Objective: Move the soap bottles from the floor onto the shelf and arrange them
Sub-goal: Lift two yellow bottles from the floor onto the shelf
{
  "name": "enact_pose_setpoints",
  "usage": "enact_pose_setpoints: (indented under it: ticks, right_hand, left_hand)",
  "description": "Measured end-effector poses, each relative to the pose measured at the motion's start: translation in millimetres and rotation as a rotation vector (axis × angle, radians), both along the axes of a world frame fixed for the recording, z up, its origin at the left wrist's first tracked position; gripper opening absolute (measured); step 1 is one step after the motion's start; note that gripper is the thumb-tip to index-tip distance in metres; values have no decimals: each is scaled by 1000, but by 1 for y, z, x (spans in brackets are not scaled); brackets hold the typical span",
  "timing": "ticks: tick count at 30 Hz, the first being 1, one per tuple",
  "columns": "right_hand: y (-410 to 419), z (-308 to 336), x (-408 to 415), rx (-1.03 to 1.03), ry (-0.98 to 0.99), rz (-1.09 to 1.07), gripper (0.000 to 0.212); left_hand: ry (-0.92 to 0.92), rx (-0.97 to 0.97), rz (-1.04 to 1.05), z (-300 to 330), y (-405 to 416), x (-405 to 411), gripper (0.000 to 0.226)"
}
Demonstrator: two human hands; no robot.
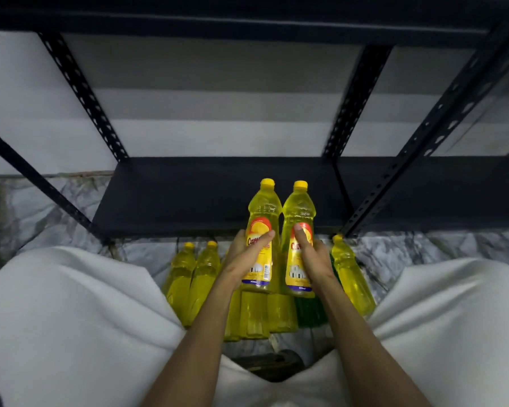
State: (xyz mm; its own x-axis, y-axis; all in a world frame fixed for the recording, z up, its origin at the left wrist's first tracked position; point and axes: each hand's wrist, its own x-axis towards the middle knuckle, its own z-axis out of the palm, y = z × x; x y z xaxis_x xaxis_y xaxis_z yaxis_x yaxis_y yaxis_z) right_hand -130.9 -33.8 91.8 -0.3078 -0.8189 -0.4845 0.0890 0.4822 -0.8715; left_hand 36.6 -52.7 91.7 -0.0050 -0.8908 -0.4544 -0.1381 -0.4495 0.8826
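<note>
- Reaching forward side by side, both forearms extend toward the black shelf (188,198).
- Left hand (247,254) grips one yellow soap bottle (260,230); right hand (312,254) grips another (299,224).
- More bottles (206,277) stand on the floor.

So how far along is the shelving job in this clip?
Barely begun. Done: no bottle stands on the black shelf yet. In hand: the left hand grips one yellow soap bottle and the right hand grips a second yellow bottle, both held upright over the shelf's front edge. Left: a cluster of yellow bottles on the floor, plus a green bottle, then arranging.
</note>
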Motion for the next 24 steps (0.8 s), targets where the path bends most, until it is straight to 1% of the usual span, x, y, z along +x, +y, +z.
enact_pose_setpoints:
  ticks: [2,5,9,12,18,22,24]
  right_hand:
    - [-1,20,-2,-60,37,-19,70]
    - [-4,59,-7,-151,74,-38,59]
    - [-3,121,-14,-313,124,-54,49]
    - [2,169,-20,-444,150,-63,45]
    - [-5,259,-35,-699,173,-29,46]
    - [-32,320,-41,-846,239,-47,47]
    - [-48,346,-43,-914,305,-81,48]
  left_hand:
    - [-23,-89,-17,20,-4,-4,65]
    - [-77,-219,-27,57,-12,-9,77]
    - [-86,-415,-14,115,-18,-20,68]
    - [-36,-558,-1,162,-13,-29,63]
    - [76,-799,94,249,-9,-48,60]
    - [78,-977,143,311,-34,-57,62]
    - [52,-1065,181,339,-50,-63,60]
